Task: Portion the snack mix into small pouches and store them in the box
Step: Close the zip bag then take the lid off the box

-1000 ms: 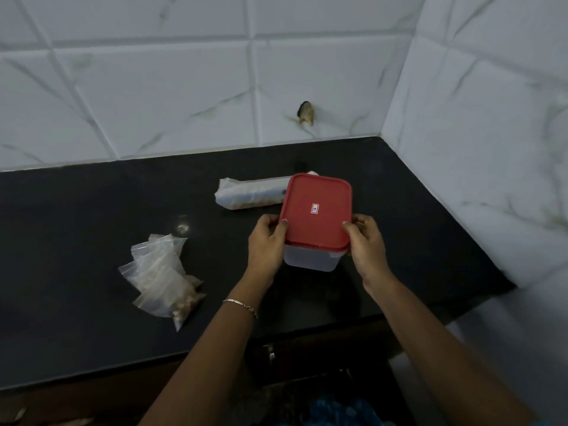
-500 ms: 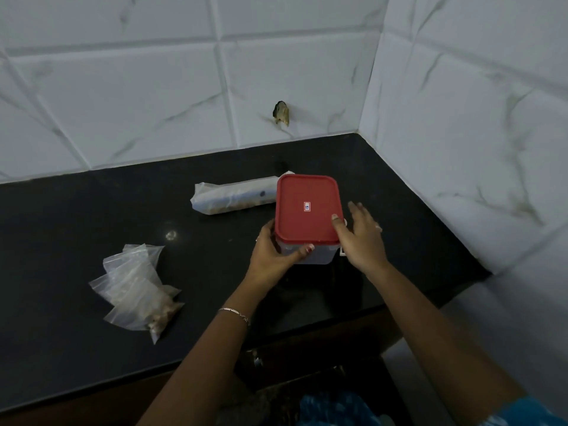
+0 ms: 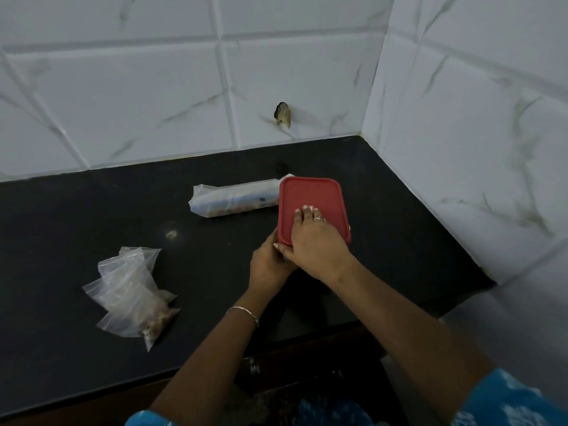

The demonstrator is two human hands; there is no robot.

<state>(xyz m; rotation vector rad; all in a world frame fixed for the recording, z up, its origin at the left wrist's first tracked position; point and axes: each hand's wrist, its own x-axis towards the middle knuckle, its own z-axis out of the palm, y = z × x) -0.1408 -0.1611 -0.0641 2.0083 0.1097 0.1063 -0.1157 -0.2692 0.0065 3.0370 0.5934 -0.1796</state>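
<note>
**A:** Why does your right hand [image 3: 318, 242] lie flat on the red lid [image 3: 312, 199] of the box [image 3: 349, 230]?

**B:** You spread that palm over the near half of the lid, fingers extended rather than curled, so it presses downward without gripping anything. This reads as steadying the box or working the lid seal; which of the two cannot be told.

**A:** And your left hand [image 3: 270, 265]?

**B:** You cup it against the near-left corner of the box, fingers wrapped toward the wall under the lid's edge. It appears to grasp the box itself, bracing it so the downward push does not slide it across the black countertop [image 3: 76, 226]. Little of the clear body shows beneath the lid, so the contents cannot be judged.

**A:** Where do the task's other things sit, relative to the box?

**B:** The rolled bag of snack mix [image 3: 233, 196] lies on its side just left of the box, its right end touching or passing behind the lid's far-left corner. The small zip pouches [image 3: 132, 298] lie in a loose heap well to the left of the box and nearer you; at least one holds brownish mix.

**A:** What does that arrangement suggest?

**B:** Filled pouches outside a lidded box suggest that storing is not yet done; the lid likely needs to come off first.
</note>
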